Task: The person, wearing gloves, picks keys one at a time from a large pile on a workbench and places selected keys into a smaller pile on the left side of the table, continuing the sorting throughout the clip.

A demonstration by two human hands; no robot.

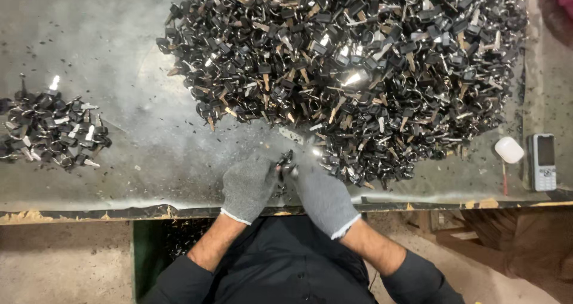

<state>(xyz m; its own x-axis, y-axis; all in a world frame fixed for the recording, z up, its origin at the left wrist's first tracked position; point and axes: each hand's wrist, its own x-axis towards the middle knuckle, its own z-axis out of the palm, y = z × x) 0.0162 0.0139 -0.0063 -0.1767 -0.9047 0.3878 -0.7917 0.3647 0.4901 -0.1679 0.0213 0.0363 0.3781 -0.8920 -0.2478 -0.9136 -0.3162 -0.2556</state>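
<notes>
Both gloved hands, left hand (248, 187) and right hand (322, 196), pinch one small black key piece (285, 161) between them at the table edge (89, 211). Beyond the grip spreads a huge unsorted pile (358, 71); far left of it sits a small finished heap (51, 131), so most remains.

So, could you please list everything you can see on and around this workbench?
large key pile: too many to count, black heads with silver and brass blades, top centre to right of bench
small key pile: one heap, black and silver, left side of bench
metal bench top: one, grey, scattered with dark specks
small case: one, white, right edge
mobile phone: one, silver-grey, beside the case
key: black, held between both hands
left hand: grey glove
right hand: grey glove
</notes>
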